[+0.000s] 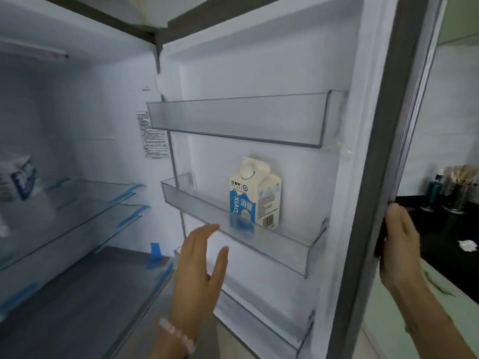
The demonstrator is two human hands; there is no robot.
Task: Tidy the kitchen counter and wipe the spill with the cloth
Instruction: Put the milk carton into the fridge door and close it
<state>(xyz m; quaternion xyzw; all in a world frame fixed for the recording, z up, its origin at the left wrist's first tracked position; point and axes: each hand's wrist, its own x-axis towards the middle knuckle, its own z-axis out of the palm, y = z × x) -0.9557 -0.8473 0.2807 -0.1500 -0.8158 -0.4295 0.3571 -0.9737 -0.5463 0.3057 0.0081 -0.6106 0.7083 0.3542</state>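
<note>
**Milk carton in door shelf, fridge open**

Carton [255, 195] of waxy card with round cap stands upright in the clear plastic door shelf [285, 244]. Left hand [198, 268] hovers just below it, fingers spread, holding nothing. Right hand [400, 237] grips the grey door edge [375, 177]. A hard swing could tip the carton. White crumpled thing [467, 245] lies on the black counter [440, 244]; no cloth visible.
</note>
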